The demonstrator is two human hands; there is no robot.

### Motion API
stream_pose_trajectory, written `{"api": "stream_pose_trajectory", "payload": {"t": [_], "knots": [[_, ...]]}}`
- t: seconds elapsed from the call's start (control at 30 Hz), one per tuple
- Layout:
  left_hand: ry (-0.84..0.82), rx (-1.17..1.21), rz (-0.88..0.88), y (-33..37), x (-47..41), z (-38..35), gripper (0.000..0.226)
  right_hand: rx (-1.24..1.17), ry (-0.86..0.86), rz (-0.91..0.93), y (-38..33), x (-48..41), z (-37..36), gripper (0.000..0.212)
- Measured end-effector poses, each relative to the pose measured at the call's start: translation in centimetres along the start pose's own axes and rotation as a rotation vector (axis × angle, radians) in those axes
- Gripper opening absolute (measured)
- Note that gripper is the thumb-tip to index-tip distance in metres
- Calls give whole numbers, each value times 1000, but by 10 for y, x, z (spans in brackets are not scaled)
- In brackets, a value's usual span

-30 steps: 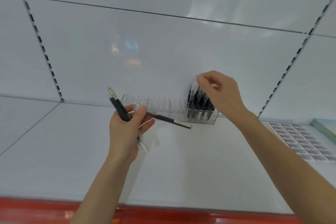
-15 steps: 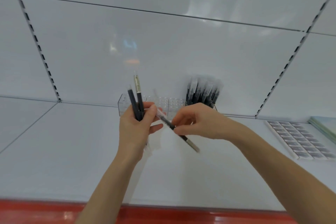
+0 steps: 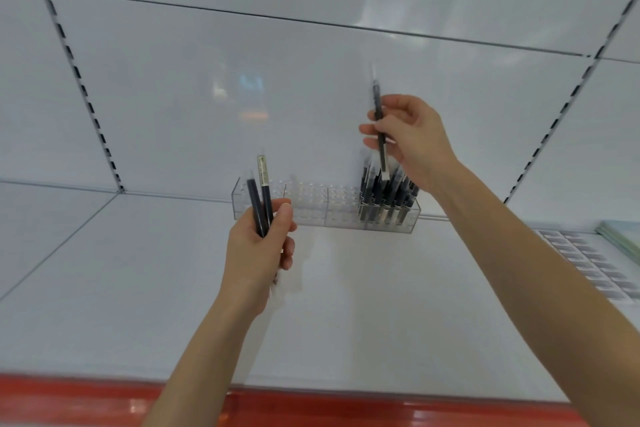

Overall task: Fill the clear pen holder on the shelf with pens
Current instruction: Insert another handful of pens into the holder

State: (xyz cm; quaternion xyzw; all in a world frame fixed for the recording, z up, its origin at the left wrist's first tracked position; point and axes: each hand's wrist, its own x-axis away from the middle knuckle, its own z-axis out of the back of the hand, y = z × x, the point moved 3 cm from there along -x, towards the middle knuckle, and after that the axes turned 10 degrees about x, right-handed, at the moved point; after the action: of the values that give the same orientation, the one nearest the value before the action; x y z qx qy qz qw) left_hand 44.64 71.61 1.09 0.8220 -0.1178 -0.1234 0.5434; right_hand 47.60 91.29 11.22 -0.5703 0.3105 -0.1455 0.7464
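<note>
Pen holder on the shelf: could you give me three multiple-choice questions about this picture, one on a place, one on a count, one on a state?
1. Where in the holder do the stored pens stand? A left end; B middle; C right end.
2. How many pens does the left hand hold? A none; B two; C five.
3. How is the right hand's pen? A lying flat; B held near upright above the holder; C snapped in two.

Answers:
1 C, the dark stored pens crowd the right end and the other sections show only clear holes.
2 B, two pens stick up from its grip.
3 B, the right hand pinches it just over the stored pens.
</note>
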Motion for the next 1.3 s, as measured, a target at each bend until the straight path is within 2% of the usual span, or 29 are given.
{"api": "stream_pose_trajectory", "payload": {"t": [0.07,0.17,0.23,0.5,0.7,0.87,1.03,1.3], "knots": [[1,-2,19,-1,-1,1,12,-61,55,-18,-1,-10,0,18],[-2,19,74,-2,-1,2,16,107,54,39,2,-21,-5,15],[-10,10,97,-3,-2,3,19,213,53,75,5,-26,-7,17],[-18,12,104,-3,-3,5,18,204,45,20,6,-35,-13,35],[-24,9,103,-3,-5,6,15,394,39,105,11,-40,-13,11],[-24,-4,106,-4,-6,8,17,631,24,219,17,-41,-9,9],[-52,-15,160,-4,-6,5,13,736,6,271,21,-39,-7,46],[-79,-45,206,-6,-5,3,9,847,-68,309,31,-40,-9,46]]}}
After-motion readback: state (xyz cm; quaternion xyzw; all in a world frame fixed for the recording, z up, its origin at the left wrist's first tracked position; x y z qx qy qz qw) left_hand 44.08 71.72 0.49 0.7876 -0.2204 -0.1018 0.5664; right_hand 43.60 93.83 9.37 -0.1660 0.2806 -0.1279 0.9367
